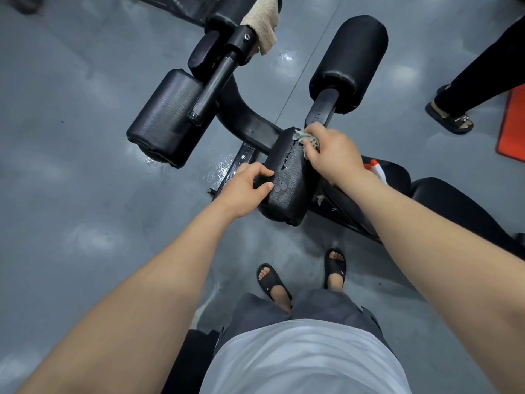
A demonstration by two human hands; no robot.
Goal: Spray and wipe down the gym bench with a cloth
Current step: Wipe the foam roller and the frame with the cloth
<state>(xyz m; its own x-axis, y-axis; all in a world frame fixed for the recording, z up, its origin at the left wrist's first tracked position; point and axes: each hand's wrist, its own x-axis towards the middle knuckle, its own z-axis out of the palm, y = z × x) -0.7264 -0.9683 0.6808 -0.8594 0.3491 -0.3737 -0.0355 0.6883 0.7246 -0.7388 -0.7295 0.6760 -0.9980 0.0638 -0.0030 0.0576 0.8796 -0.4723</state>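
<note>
A black gym bench stands on the grey floor, with several padded rollers. The nearest roller pad (pixel 287 177) is cracked and worn on top. My left hand (pixel 244 189) grips its left end, fingers curled over the edge. My right hand (pixel 329 152) holds a small grey-green cloth (pixel 305 137) and presses it onto the pad's far right end. A spray bottle (pixel 376 167) with a red and white head lies on the bench seat (pixel 443 200) behind my right wrist, mostly hidden.
Two more roller pads sit beyond: one at the left (pixel 167 118), one at the upper right (pixel 352 61). A beige towel (pixel 262 27) hangs over the frame at the top. Another person's sandalled foot (pixel 450 118) and a red mat (pixel 514 126) are at the right. My own feet stand below the bench.
</note>
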